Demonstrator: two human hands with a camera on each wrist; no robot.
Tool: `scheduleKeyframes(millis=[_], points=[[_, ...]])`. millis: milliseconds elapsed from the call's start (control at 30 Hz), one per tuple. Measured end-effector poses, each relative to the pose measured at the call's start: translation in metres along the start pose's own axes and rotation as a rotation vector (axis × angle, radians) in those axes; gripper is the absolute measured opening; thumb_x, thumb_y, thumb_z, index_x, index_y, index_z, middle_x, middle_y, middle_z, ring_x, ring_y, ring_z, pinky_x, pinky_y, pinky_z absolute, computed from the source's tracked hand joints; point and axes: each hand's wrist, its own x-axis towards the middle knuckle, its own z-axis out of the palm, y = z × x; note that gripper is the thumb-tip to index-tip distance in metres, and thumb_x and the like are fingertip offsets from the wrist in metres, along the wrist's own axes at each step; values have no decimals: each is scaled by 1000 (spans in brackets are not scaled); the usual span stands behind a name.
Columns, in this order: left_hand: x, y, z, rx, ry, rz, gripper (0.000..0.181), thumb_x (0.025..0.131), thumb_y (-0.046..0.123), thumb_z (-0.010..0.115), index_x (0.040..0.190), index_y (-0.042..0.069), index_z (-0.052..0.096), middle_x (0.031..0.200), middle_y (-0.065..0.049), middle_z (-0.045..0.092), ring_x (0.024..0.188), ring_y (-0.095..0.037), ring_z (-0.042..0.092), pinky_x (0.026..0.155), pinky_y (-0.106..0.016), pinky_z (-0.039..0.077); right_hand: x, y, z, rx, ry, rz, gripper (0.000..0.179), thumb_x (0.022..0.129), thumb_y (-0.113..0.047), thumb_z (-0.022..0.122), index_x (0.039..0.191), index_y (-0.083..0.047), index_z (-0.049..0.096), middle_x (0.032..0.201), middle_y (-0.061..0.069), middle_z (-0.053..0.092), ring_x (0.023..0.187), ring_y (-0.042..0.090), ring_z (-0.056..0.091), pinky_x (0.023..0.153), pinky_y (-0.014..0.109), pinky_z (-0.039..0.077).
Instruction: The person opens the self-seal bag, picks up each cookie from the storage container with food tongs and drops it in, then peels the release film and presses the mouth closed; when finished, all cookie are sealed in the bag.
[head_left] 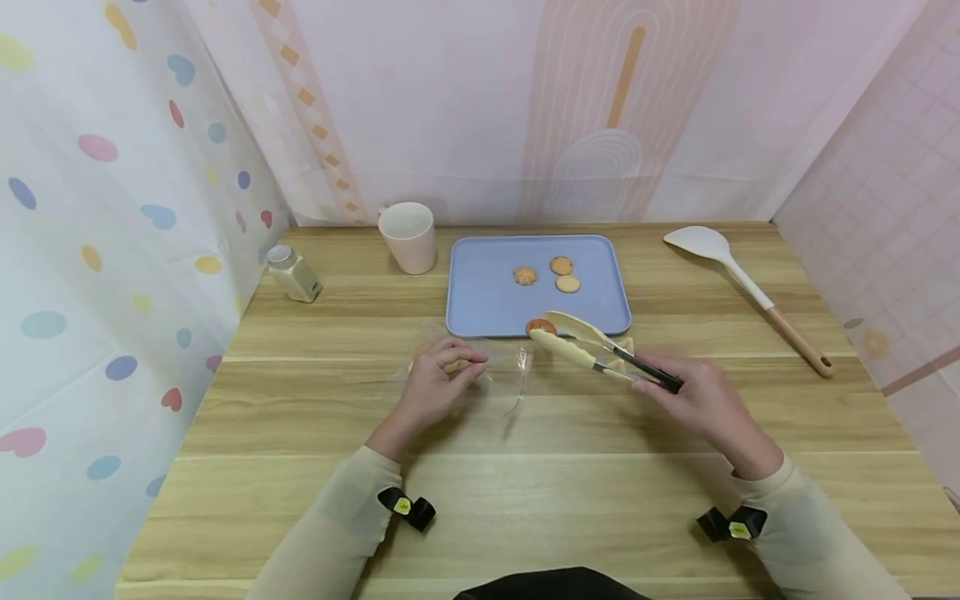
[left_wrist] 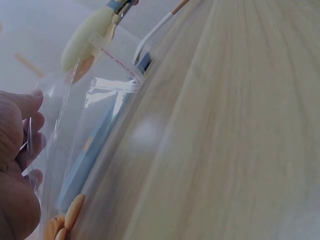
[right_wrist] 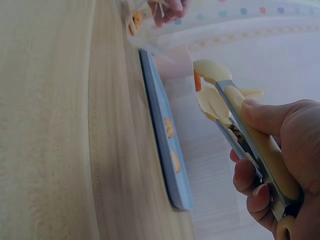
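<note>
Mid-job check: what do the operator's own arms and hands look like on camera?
Long cream sleeves, each carrying a small black device with a yellow label, its print too small to read. The left hand and right hand are ungloved; no cables visible.

The tongs [head_left: 564,347] partly hide the reddish cookie [head_left: 536,325].

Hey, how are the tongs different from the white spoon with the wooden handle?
The tongs are raised in the right grip, while the white spoon lies on the table. The tongs have two arms with cream tips; the white spoon has a single white head. The tongs pinch a cookie, whereas the white spoon carries nothing. Both are long utensils with pale working ends.
</note>
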Motion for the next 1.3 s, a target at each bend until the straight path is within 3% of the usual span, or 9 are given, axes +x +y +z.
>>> scheduleKeyframes(millis=[267,500,633,833,1033,1300], points=[[3,1,3,-35,10,-57,7,85,8,73,91,7,75,92,-2,67,93,-19,60,80,-47,47,-13,-10,-6,12,8,-100,43,72,-11,84,112,-6,72,105,6,72,87,19,69,64,13,47],[4,3,0,-56,18,-75,8,84,3,73,91,1,74,93,-10,68,94,-27,60,83,-52,46,-19,-15,0,38,-4,-199,46,69,-11,86,113,-6,71,107,5,71,92,20,69,76,14,50],[6,13,-3,-57,11,-81,7,84,-3,71,90,-5,72,93,-15,67,94,-32,60,83,-55,46,-19,-17,8,33,-30,-220,46,70,-13,85,114,-7,71,108,4,71,94,20,69,75,18,52],[7,41,-10,-42,4,-64,6,84,-5,69,90,-7,71,93,-16,66,94,-32,59,83,-49,47,-14,-20,24,46,-75,-236,46,73,-15,84,116,-7,70,110,5,70,87,12,68,66,22,52],[7,44,-9,-7,19,-26,6,83,-5,71,89,-5,71,92,-15,67,93,-31,60,84,-37,46,-2,-24,41,46,-101,-285,44,76,-16,82,116,-6,70,108,7,71,70,6,60,59,22,48],[5,50,-8,-9,31,-40,7,82,-6,71,88,-5,72,91,-15,66,93,-32,60,85,-42,44,17,-35,62,34,-149,-309,42,84,-22,76,121,-7,67,111,6,70,62,0,52,57,22,47]])
